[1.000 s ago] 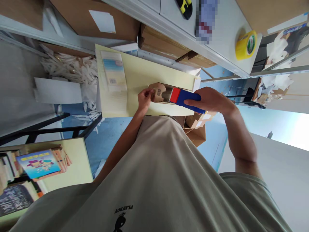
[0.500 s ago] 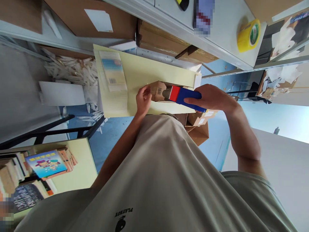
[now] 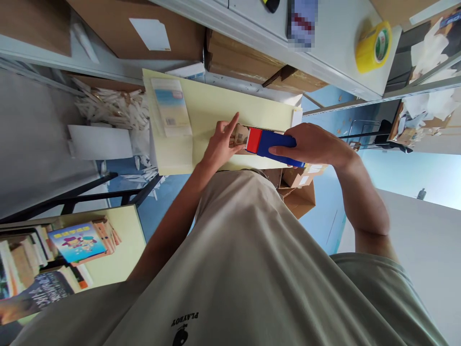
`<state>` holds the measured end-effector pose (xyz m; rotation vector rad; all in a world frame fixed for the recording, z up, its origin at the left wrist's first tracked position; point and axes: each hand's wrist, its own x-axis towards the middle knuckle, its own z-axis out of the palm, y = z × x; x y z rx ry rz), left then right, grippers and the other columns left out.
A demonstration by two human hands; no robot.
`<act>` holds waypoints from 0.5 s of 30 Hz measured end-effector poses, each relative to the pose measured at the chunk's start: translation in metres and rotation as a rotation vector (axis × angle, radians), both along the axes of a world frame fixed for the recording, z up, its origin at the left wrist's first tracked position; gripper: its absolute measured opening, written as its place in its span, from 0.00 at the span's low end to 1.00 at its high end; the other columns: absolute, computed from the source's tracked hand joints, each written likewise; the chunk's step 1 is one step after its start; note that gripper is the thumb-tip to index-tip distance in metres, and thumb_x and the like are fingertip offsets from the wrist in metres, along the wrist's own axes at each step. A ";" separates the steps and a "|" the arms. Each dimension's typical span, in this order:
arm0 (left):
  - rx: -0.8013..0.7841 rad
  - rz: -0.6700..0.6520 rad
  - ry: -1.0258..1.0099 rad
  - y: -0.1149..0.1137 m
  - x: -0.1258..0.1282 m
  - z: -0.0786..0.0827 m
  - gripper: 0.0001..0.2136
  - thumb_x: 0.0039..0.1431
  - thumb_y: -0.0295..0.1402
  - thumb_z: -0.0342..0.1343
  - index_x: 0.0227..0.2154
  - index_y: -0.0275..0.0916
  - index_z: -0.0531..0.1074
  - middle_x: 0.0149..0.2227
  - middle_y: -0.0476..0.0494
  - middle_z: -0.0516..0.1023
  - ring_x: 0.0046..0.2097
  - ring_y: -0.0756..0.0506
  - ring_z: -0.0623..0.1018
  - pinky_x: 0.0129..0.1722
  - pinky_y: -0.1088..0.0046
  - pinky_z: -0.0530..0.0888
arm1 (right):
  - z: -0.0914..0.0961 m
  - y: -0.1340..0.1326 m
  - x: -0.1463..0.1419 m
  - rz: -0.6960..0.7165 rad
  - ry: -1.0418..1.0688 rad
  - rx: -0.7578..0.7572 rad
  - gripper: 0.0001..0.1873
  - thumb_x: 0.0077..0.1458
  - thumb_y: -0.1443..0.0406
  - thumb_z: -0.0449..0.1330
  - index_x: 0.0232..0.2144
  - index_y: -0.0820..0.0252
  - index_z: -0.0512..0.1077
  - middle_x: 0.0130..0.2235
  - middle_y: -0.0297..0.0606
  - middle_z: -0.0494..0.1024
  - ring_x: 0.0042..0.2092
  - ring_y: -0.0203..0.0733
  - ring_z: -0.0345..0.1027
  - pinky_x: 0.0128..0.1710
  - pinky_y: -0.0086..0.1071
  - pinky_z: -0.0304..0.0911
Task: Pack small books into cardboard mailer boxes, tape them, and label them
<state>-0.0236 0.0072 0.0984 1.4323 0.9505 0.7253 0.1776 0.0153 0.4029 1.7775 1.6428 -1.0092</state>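
Observation:
A blue and red tape dispenser lies in my right hand, which is closed around its blue body. Its red, toothed end rests over the top of a small brown cardboard box on a pale yellow board. At the box's left end is my left hand, fingers spread, with the index finger stretched out and the thumb against the near edge. Most of the box is hidden under the dispenser and my hands.
A pale packet with a blue print lies on the yellow board. Yellow tape stands on a grey shelf above. Below right are open cartons; books lie at lower left, near another person's hand.
My left hand has opened and moved right and up along the box end, its index finger now extended. The dispenser has slid slightly left with my right hand. The upright flap is now down.

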 end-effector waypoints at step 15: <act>0.200 -0.391 0.123 0.025 0.016 0.008 0.36 0.59 0.36 0.74 0.71 0.43 0.75 0.60 0.33 0.76 0.51 0.33 0.85 0.56 0.58 0.83 | 0.000 -0.005 -0.004 -0.003 -0.004 -0.008 0.37 0.67 0.30 0.62 0.39 0.56 0.82 0.31 0.45 0.79 0.39 0.55 0.78 0.40 0.43 0.64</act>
